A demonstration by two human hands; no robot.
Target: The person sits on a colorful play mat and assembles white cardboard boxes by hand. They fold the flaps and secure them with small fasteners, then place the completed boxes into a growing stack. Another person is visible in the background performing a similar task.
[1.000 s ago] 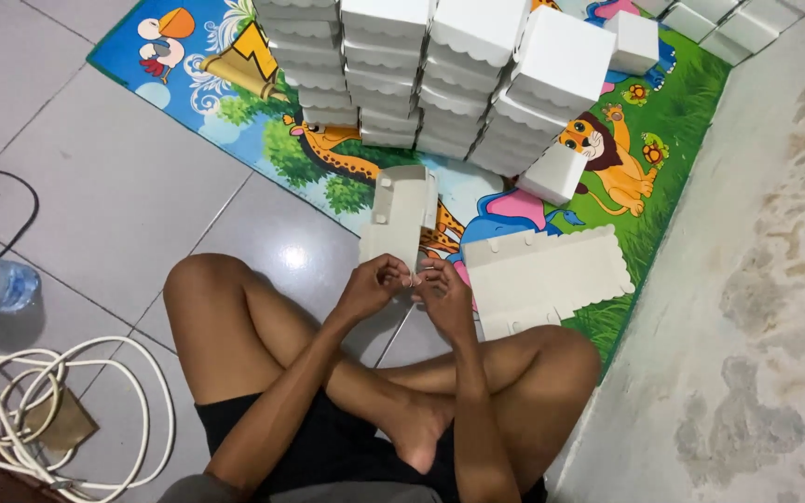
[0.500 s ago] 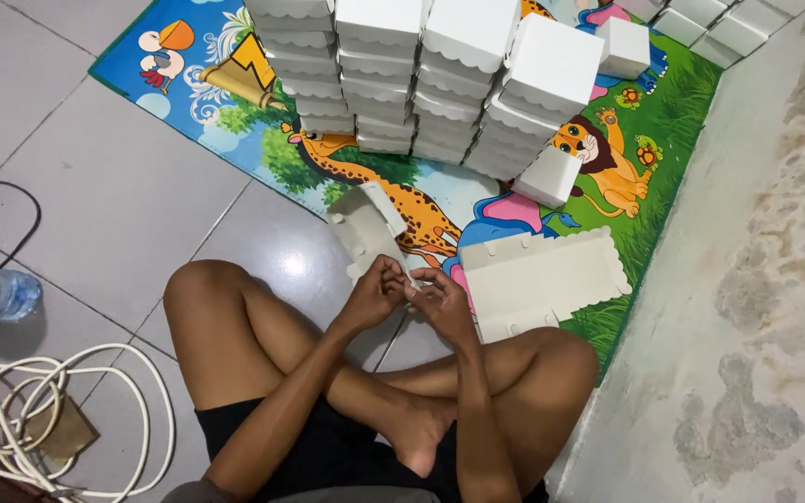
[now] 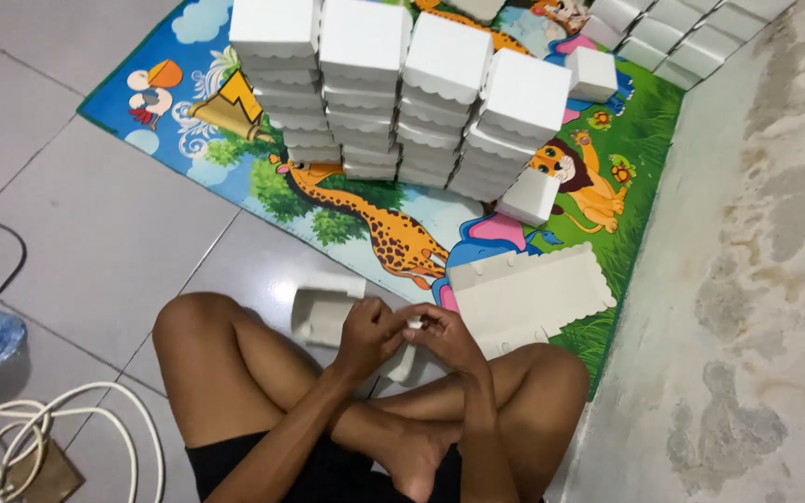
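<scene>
Right now a half-folded white box (image 3: pixel 328 312) is pinched low over the floor between the left hand (image 3: pixel 368 337) and right hand (image 3: pixel 446 337), so a flap can be bent, while flat sheets (image 3: pixel 528 293) are kept just beyond the right hand.

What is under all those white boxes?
The stacked white boxes stand on a colourful animal play mat, showing a giraffe and lion. The mat's pictures directly beneath the stacks are covered.

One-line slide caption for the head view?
Both hands, left hand and right hand, fold a white cardboard box blank before stacked boxes.
</scene>
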